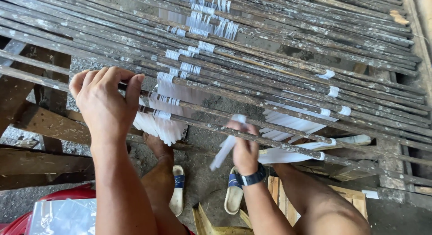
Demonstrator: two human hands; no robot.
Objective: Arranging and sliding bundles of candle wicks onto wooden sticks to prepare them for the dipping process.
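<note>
Weathered pole rack (279,59), concrete floor (202,181)

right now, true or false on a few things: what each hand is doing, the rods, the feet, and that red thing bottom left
1. The left hand rests on the dark rods. True.
2. The right hand is empty. False: it holds a white strip that hangs below the rods.
3. White strips are wrapped around several rods and hang from them. True.
4. The person is barefoot. False: they wear white sandals with blue straps.
5. A dark wristwatch sits on the right wrist. True.
6. The red tub at the lower left lies on top of the rods. False: it sits down below them, beside the left forearm.
</note>
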